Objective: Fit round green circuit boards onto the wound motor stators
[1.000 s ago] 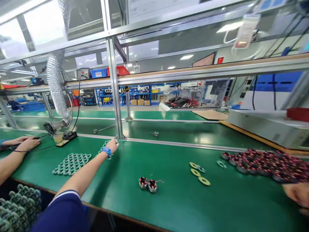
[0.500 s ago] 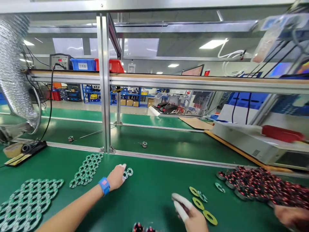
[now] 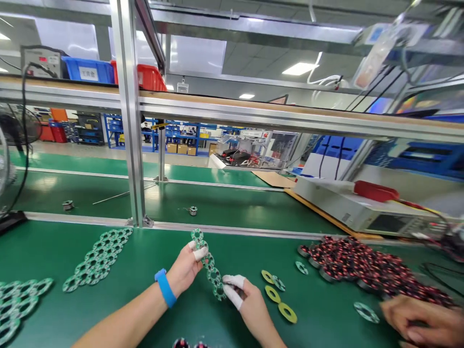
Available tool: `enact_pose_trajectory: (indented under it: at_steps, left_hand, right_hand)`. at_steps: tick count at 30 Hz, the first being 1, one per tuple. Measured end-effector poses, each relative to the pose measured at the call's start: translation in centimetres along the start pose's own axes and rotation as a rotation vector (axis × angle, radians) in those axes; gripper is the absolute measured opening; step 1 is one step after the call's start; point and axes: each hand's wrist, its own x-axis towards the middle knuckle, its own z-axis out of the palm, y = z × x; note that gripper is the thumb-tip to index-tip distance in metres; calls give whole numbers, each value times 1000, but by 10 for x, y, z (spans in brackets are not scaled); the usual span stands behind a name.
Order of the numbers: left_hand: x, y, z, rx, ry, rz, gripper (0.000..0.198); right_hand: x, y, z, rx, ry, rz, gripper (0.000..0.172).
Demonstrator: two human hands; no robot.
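Both my hands hold one strip of green ring-shaped circuit boards point(image 3: 207, 261) above the green bench. My left hand point(image 3: 186, 268), with a blue wristband and white finger cots, pinches the strip near its upper end. Lower down, my right hand point(image 3: 246, 299), also in finger cots, pinches its bottom end. A larger panel of the same green rings point(image 3: 97, 258) lies to the left, and another panel point(image 3: 18, 302) sits at the far left edge.
Yellow and green rings point(image 3: 277, 295) lie right of my hands. A heap of red-wound coils point(image 3: 362, 268) covers the right side. Another person's hand point(image 3: 420, 321) rests at the lower right. An upright aluminium post point(image 3: 130, 145) stands behind, and a white machine point(image 3: 358, 212) at the right.
My left hand came back from the panel with a strip of rings and lifted it. My right hand rose and took the strip's lower end. The view shifted right.
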Motion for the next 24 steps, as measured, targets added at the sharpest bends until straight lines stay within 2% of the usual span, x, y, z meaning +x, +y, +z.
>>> enact_pose_trajectory:
  at_steps: [4,6,8,9,10,11,13,14,16,21,24]
  left_hand:
    - [-1,-3,2,-101,-33,-24,47]
    - [-2,4,-3,3,-16,-35,55]
    - [-4,16,-8,315,91,72,66]
    - [-5,22,-10,533,135,189,68]
    - [-7,27,-9,761,122,331,66]
    - [-9,31,-8,969,62,466,61]
    - [-14,36,0,1304,-169,622,42]
    - [-16,37,5,1425,-279,633,31]
    - [-17,35,15,1567,-397,589,20]
    - [-12,26,29,1610,-408,432,25]
    - [-11,22,33,1584,-409,410,24]
  right_hand:
    - [-5,-1,-10,-157,29,-67,18]
    - [-8,0,-15,-240,84,-45,21]
    - [-11,1,-21,-385,163,-34,24]
    - [-12,0,-25,-471,190,-56,25]
    - [-13,0,-28,-549,204,-96,25]
    - [-14,-1,-30,-609,210,-142,25]
    - [-16,-4,-32,-668,206,-213,25]
    - [-17,-6,-31,-676,200,-229,25]
    - [-17,-7,-28,-681,194,-225,24]
    - [-16,0,-26,-741,250,-99,27]
    - [-14,1,-35,-750,281,-19,30]
